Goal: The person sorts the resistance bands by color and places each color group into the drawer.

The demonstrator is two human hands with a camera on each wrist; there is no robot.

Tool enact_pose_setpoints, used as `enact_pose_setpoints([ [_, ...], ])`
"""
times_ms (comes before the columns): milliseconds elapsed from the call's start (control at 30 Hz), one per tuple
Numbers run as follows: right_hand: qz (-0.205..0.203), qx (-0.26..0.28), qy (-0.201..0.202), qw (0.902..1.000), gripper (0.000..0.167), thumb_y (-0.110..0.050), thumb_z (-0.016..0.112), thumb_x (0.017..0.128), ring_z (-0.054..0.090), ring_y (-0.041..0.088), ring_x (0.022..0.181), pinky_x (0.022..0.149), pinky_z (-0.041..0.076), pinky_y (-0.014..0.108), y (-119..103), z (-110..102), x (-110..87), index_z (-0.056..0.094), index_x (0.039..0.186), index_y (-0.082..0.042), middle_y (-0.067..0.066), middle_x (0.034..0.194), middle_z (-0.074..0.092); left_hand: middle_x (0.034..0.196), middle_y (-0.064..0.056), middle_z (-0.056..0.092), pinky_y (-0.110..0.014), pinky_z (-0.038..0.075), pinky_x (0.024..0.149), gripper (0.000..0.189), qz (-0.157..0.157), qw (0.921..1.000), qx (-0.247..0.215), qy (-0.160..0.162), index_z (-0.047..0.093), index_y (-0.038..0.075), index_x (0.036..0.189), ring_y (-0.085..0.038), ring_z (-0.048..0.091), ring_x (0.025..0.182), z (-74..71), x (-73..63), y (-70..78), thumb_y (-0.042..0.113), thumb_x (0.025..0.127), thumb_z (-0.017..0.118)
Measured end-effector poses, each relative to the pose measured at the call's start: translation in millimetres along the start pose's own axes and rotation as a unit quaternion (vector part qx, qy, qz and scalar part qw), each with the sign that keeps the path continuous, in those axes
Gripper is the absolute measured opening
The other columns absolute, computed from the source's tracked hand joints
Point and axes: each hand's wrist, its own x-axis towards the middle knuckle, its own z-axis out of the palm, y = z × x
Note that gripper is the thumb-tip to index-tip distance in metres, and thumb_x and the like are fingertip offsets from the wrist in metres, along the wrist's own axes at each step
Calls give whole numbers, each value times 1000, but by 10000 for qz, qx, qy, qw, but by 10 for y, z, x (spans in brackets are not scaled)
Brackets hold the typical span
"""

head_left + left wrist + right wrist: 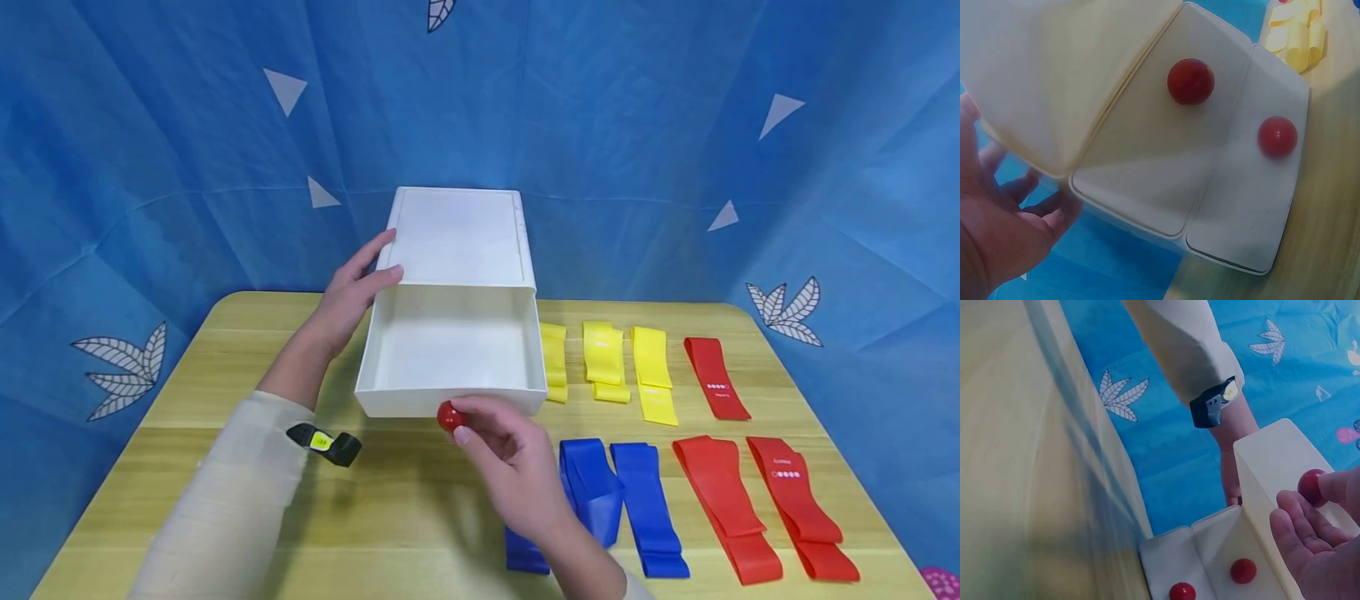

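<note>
A white drawer cabinet (459, 237) stands at the table's far edge, its top drawer (457, 337) pulled well out and bare inside. Thumb and fingertips of my right hand (513, 467) pinch the red ball knob (451, 416) on that drawer's front. My left hand (348, 296) rests against the cabinet's left side, two fingertips over the top edge. Below the pulled drawer, the left wrist view shows two shut drawer fronts, a middle one with a red knob (1190, 82) and a bottom one with another red knob (1277, 137).
Folded elastic bands lie on the table's right half: yellow bands (606, 358) beside the cabinet, blue bands (648, 508) close to my right forearm, and red bands (727, 504) farther right. A blue patterned cloth (600, 150) hangs behind the wooden table (390, 517).
</note>
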Motion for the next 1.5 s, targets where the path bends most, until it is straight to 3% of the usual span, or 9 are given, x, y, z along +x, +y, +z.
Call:
enact_pose_setpoints([
  [467,-135,46,-110,9998,29,-3,63,98,69,30,100,85,55,40,-15,-52,-122,67,127,-8,7,120,69,164,-1,17,-52,27,112,68,-36,10000,15,-42,29,29,159,-24,25,144,1,2,8,39,98,58],
  [700,-18,-254,68,9997,24,-3,66,96,68,29,101,83,56,39,-32,-265,-247,71,120,-6,8,113,71,164,-1,18,-52,29,112,68,-13,10000,19,-37,29,30,159,-24,27,143,-3,1,3,39,98,58],
  [1033,358,-728,10,9967,20,-5,74,90,70,25,91,76,58,38,43,-608,-314,75,110,-7,5,103,74,164,-1,18,-53,27,112,69,-12,10000,66,-23,30,30,159,-25,26,144,-7,5,2,40,98,59],
  [1233,880,-1400,112,9862,22,-10,80,86,70,21,82,73,58,35,130,-753,-292,76,107,-12,0,98,74,164,-2,18,-52,27,113,69,-8,10000,-18,-58,29,29,159,-24,26,143,-8,1,8,38,98,58],
  [1367,1354,-1698,240,9758,25,-9,82,83,69,19,79,73,57,32,216,-811,-254,76,107,-11,5,100,74,164,-2,19,-52,27,113,69,-12,10000,-45,-71,29,29,159,-24,27,143,-9,1,7,38,98,58],
  [1500,1574,-1951,341,9675,28,-9,84,81,67,17,76,69,56,29,330,-848,-212,76,108,-8,7,102,73,164,-1,18,-52,27,113,69,-16,10000,-39,-82,28,29,159,-24,27,143,-9,2,1,39,98,58],
])
